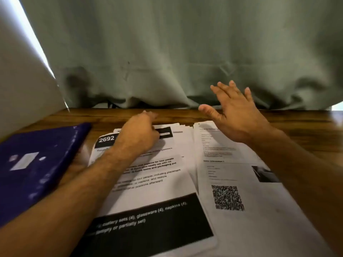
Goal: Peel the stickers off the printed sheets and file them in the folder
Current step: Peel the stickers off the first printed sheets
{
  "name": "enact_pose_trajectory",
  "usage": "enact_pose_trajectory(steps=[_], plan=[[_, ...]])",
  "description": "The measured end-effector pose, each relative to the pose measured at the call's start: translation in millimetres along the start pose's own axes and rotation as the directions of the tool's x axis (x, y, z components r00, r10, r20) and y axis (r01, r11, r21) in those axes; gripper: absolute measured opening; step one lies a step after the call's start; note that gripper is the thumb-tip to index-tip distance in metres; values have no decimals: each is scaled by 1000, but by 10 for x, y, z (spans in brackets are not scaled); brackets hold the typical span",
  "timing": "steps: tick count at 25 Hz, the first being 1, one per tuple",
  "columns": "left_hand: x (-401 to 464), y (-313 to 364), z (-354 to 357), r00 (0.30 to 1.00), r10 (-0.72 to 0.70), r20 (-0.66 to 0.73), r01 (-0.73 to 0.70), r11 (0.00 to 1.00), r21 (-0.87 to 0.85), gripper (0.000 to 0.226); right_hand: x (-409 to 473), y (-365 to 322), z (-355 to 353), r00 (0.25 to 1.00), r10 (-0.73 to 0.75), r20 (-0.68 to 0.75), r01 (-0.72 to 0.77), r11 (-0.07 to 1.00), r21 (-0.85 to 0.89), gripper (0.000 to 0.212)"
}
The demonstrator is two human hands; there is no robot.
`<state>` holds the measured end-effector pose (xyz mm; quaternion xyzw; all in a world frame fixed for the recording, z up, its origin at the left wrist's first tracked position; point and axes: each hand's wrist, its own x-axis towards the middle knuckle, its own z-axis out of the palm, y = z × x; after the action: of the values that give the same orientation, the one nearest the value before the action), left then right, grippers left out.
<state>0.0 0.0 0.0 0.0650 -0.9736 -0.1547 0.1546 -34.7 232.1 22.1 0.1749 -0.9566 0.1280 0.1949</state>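
Brown wooden table, grain visible, with grey-green cloth hanging in soft folds behind its far edge. On the left, dark blue folder, flat and closed, glossy cover with a small white label; contents not visible. In the middle, stack of white printed sheets, thin paper with black header band reading "2692" and a broad black block near the front edge. Just beside it on the right, second sheet with small text and a square QR code. Left hand stretched forward over the top of the stack, fingers curled downward at the black header band; cannot tell whether pinching a sticker or only pressing the paper. Right hand lifted above the far end of the second sheet, palm down, fingers straight and spread, gripping nothing, somewhat blurred.
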Motion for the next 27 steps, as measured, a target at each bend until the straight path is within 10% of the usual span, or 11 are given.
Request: enact_pose_trajectory(steps=[12, 27], plan=[[-30, -652, -82, 1000, 12, 13, -9, 973, -230, 39, -230, -799, 387, 989, -7, 147, -24, 979, 204, 58], [-247, -693, -106, 982, 153, 108, -140, 983, -117, 77, -508, -1191, 398, 946, -42, 323, -23, 981, 193, 36]])
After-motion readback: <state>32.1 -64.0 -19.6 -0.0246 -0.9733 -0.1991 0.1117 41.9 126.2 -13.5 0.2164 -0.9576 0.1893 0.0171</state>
